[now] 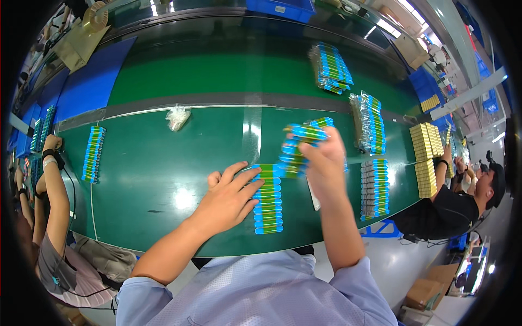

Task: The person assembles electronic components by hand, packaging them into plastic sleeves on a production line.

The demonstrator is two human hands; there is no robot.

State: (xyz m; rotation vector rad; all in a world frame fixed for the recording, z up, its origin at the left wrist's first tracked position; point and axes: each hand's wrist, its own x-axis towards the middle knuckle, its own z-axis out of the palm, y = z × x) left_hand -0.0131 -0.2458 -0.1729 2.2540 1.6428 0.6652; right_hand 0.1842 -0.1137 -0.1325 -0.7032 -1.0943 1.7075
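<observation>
The left hand, spread and unclenched, rests fingertips on the left side of a straight column of glossy blue-and-green round-ended pieces on the smooth dark-green tabletop, apparently steadying its alignment, while the right hand grasps a motion-blurred blue-and-green bundle beyond the column's far end, seemingly keeping it together.

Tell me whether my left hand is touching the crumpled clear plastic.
Apart. The head view shows bare green tabletop between your left hand and the crumpled clear plastic.
</observation>
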